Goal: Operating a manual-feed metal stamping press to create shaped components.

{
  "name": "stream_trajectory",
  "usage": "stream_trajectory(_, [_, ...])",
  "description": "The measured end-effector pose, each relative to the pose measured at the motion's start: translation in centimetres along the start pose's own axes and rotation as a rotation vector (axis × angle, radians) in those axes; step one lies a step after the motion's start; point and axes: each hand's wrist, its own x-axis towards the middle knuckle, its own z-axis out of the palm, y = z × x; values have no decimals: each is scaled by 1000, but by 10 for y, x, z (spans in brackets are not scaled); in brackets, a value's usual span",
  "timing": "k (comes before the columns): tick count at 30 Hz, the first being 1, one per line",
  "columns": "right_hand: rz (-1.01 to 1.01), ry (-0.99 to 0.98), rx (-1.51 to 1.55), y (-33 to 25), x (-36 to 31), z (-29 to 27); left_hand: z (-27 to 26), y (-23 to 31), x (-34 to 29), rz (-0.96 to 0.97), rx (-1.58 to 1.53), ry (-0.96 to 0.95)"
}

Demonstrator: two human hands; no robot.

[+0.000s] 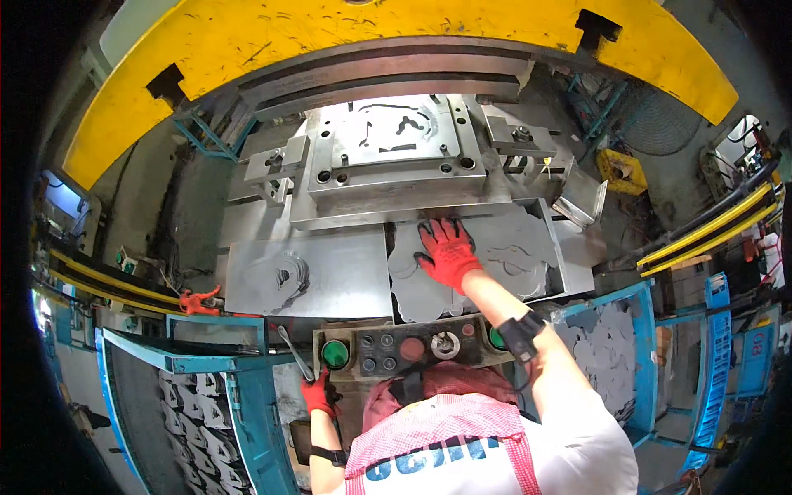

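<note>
My right hand (450,254), in a red and black glove, lies flat with fingers spread on thin grey sheet-metal pieces (503,235) in front of the press die. The die (396,194) is a heavy steel block, and its bright top plate (381,136) has dark cut-outs. At the lower left my left hand (318,396), gloved the same way, is closed around a slim metal tool (294,351) with a rounded end pointing up. Its exact kind cannot be made out. Beside the pieces is a flat steel plate (330,272) with a dark smeared mark.
A control panel (396,351) with green buttons stands close to my body. The yellow press beam (396,23) spans above the die. Blue-framed bins hold dark cut parts (198,412) at left and grey sheet pieces (606,346) at right. An orange-red clamp-like object (200,301) sits left.
</note>
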Motion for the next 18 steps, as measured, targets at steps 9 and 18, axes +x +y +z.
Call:
stream_trajectory(9, [294, -107, -203, -20, -35, -27, -27, -11, -1, 607, 303, 166])
stream_trajectory(18, [477, -363, -250, -1, -13, -37, 171, 181, -89, 383, 317, -691])
